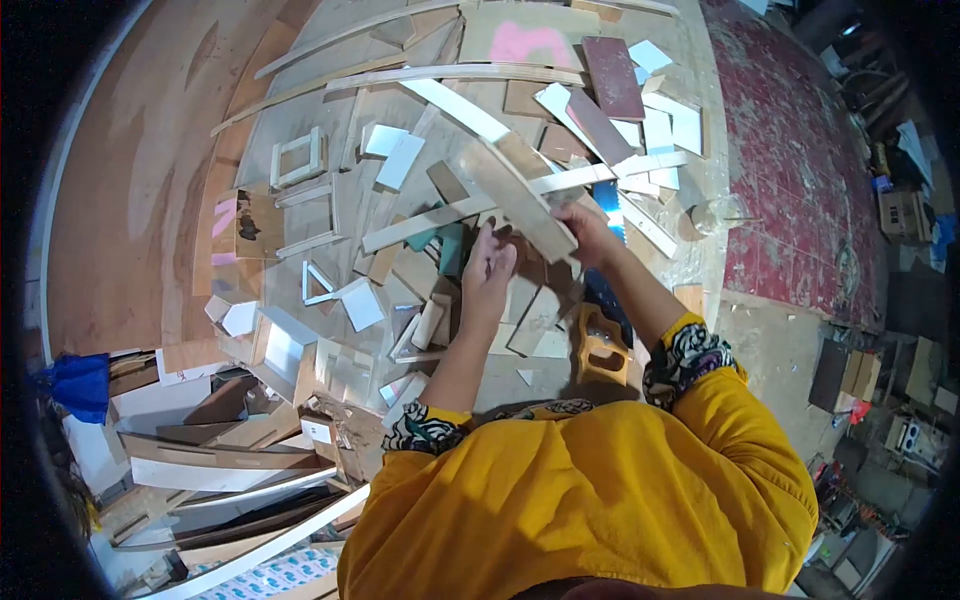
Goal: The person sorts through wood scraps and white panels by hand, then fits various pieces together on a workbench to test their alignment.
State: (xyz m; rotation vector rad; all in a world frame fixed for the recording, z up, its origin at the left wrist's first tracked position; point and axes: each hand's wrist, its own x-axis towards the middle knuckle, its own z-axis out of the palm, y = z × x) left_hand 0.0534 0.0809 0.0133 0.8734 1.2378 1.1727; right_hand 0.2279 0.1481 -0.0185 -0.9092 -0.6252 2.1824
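My right hand [590, 236] grips the lower end of a flat wooden board [522, 200], which is tilted up and away from me and slightly blurred. To the left of the board, my left hand [488, 268] is raised with its fingers apart and nothing visible in it. A long pale wooden strip [425, 226] runs crosswise behind the board. Close beyond my left hand lies a green object [452, 248], partly covered. Under my right forearm lies a handsaw with a yellow handle [603, 345]; the forearm hides part of it.
Several white and brown offcuts [400, 160] lie scattered over the worktable [360, 95]. A small wooden frame [298, 158] lies at the left. A clear container [716, 215] stands near the right edge. Scrap boards [225, 472] are piled at lower left, beside a blue bag [78, 388].
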